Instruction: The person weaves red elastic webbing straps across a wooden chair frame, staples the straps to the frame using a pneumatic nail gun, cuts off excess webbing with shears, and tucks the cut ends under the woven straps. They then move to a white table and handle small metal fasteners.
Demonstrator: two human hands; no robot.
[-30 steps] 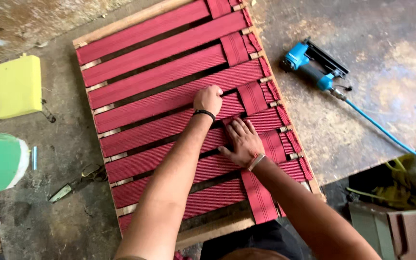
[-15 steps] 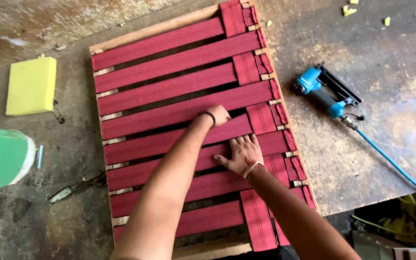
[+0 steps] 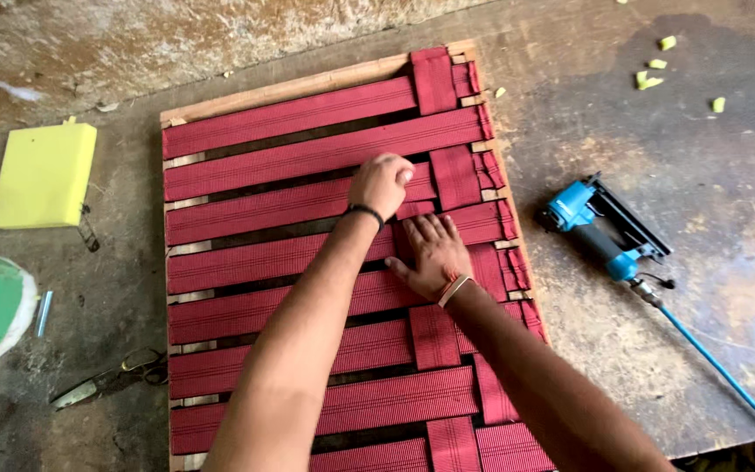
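Red webbing straps [image 3: 308, 157] are stretched across a wooden frame [image 3: 308, 86] lying flat on the grimy workbench [image 3: 701, 350], with a vertical strip [image 3: 434, 336] being woven over and under them near the right side. Biggest risk I see: the vertical strip looks loose where both hands meet, so if it slips or gets threaded on the wrong side of a horizontal strap, the weave pattern goes off and the tension ends up uneven. The hands are also crossed over each other a bit, which makes it easy to lose grip on the end. Left hand [image 3: 382, 183] is curled into a loose fist right on the webbing, fingers closed around what seems to be the strip end, though I can't tell for sure what's inside it. Right hand [image 3: 430, 253] lies flat just below, fingers spread and pressing the straps down, palm down, wrist bent inward. Both forearms reach forward from the bottom edge. The blue pneumatic stapler [image 3: 605, 232] sits well apart on the right, untouched; scissors [image 3: 111, 385] and a yellow foam block [image 3: 44, 175] are off to the left.
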